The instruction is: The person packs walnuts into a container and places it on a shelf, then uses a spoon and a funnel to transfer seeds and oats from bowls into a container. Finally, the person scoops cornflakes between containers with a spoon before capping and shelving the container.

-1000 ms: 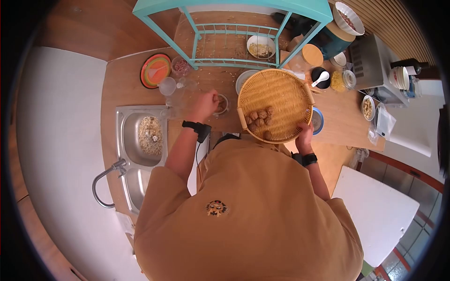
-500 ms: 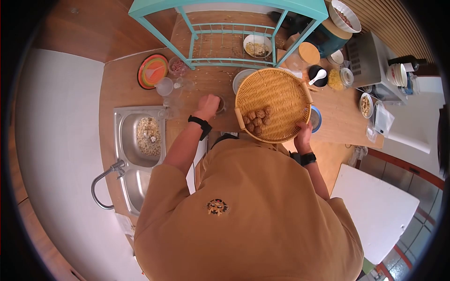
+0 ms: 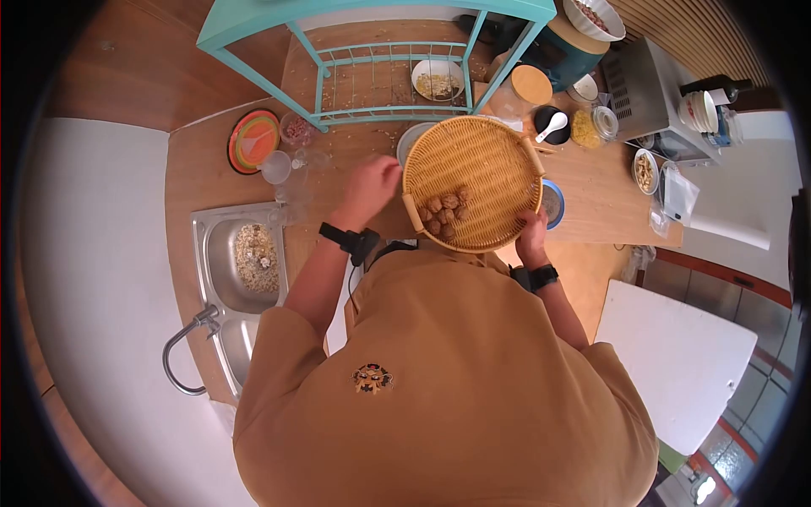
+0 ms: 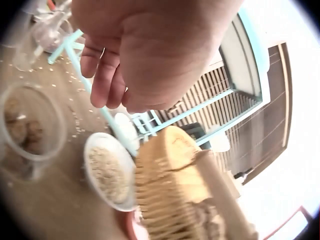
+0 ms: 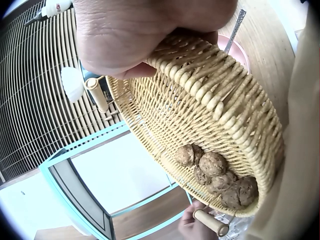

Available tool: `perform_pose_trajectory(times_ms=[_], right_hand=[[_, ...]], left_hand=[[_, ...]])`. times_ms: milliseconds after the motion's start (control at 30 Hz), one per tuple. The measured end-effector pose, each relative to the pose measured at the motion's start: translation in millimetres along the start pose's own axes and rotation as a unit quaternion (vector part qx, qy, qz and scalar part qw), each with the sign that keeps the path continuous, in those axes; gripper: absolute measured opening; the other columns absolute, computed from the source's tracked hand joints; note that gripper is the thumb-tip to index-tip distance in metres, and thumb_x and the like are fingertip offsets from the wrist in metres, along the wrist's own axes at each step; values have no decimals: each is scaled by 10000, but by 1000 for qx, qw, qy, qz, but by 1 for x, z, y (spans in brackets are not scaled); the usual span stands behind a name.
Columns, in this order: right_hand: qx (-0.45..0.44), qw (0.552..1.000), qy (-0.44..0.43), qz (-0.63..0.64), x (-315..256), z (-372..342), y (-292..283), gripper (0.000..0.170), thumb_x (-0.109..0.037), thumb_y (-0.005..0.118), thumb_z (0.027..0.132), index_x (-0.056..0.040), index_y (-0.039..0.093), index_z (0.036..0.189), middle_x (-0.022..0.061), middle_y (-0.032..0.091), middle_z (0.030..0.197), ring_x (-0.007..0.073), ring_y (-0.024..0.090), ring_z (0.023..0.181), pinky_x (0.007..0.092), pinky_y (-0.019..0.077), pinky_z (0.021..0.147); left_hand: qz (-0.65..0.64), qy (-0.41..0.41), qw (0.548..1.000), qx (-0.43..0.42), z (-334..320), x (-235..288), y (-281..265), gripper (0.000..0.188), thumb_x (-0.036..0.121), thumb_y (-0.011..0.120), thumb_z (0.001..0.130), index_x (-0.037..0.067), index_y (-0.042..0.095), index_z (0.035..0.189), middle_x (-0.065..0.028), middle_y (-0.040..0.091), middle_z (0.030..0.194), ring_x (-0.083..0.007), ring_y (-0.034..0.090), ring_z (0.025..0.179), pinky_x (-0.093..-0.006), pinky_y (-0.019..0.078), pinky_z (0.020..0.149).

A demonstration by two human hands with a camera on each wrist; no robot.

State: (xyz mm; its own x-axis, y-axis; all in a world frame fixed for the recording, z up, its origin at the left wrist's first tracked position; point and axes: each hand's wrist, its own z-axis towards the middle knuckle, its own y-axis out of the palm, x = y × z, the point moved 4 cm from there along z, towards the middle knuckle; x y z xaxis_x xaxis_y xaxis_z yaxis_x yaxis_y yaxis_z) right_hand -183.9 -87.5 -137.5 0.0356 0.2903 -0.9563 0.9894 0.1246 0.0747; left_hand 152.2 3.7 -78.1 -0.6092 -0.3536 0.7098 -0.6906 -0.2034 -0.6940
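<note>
A round woven basket (image 3: 486, 169) with wooden handles is held tilted in front of the body. My right hand (image 3: 531, 238) grips its rim on the right. Several walnuts (image 3: 445, 203) lie gathered at the basket's lower left, also plain in the right wrist view. My left hand (image 3: 369, 190) is just left of the basket near one handle. Its fingers (image 4: 104, 82) hang loosely bent in the left wrist view, with nothing seen between them. Below that hand stands a clear container (image 4: 61, 120) with brown lumps inside; the hand and forearm hide it in the head view.
A white bowl (image 4: 102, 141) of pale flakes sits beside the basket. The teal rack (image 3: 380, 10) stands at the back. At left are a steel sink (image 3: 199, 245) with flakes in its basin, orange plates (image 3: 253, 142) and clear cups (image 3: 276, 167). Jars and a microwave (image 3: 642, 93) stand at right.
My left hand has lifted off the clear container and moved right, up to the basket's edge. The right hand keeps its grip on the basket. The head view has shifted slightly.
</note>
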Motion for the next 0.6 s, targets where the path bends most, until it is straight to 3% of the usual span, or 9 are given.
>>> perform_pose_trajectory(times_ms=[67,133,167,233,400,467,500,567,600], right_hand=[[0,1000,-3,-15,-3,0,3,238,-64,486,676,26,551,886,58,563,843,174,500,780,277,426,701],[-5,1000,-8,-29,-4,4,9,251,-65,485,674,31,552,897,58,563,848,175,499,785,277,426,707],[-5,1000,-2,-18,-3,5,10,248,-55,480,679,36,561,895,58,578,833,167,506,763,278,426,686],[-14,1000,4,-6,-3,5,14,246,-45,476,684,42,570,894,58,594,819,159,514,742,278,426,665],[-21,999,-28,-19,-15,0,21,242,-37,469,701,50,569,904,59,606,836,159,517,744,276,426,668],[-25,999,-19,-6,-9,2,16,242,-43,469,702,47,570,903,55,603,839,157,515,751,277,425,674],[-24,999,-22,-18,-6,2,11,242,-46,469,702,46,570,902,55,600,838,158,513,754,276,423,678],[-15,1000,-14,3,-1,3,5,241,-55,468,703,42,567,901,55,590,838,156,506,767,271,419,693],[-12,1000,-13,5,1,4,3,241,-55,468,703,42,567,901,55,590,838,156,506,767,271,419,693]], left_hand=[[6,171,985,-22,-5,53,3,214,221,643,821,67,641,969,-142,620,936,-303,606,846,-399,487,717],[22,260,965,-38,-10,73,27,211,204,656,805,71,629,967,-141,591,872,-309,593,821,-402,480,702],[24,256,966,-32,-10,82,32,211,204,656,805,71,629,967,-141,591,872,-309,593,821,-402,480,702],[121,219,947,-203,-9,93,51,198,191,666,788,65,617,932,-148,566,836,-325,582,808,-422,471,703],[101,219,951,-194,-10,76,73,210,174,679,773,56,598,926,-157,548,846,-337,570,797,-445,458,689],[15,247,965,-92,-14,87,50,227,146,675,785,52,593,975,-171,564,874,-318,580,824,-398,473,703],[17,245,965,-94,-13,87,41,227,146,675,785,52,593,975,-171,564,874,-318,580,824,-398,473,703],[-126,235,953,144,-10,71,-6,237,143,649,797,32,586,997,-149,597,777,-350,590,712,-418,488,646],[-180,125,965,147,-6,41,-10,271,135,660,793,23,579,1026,-154,610,834,-326,601,742,-385,490,688]])
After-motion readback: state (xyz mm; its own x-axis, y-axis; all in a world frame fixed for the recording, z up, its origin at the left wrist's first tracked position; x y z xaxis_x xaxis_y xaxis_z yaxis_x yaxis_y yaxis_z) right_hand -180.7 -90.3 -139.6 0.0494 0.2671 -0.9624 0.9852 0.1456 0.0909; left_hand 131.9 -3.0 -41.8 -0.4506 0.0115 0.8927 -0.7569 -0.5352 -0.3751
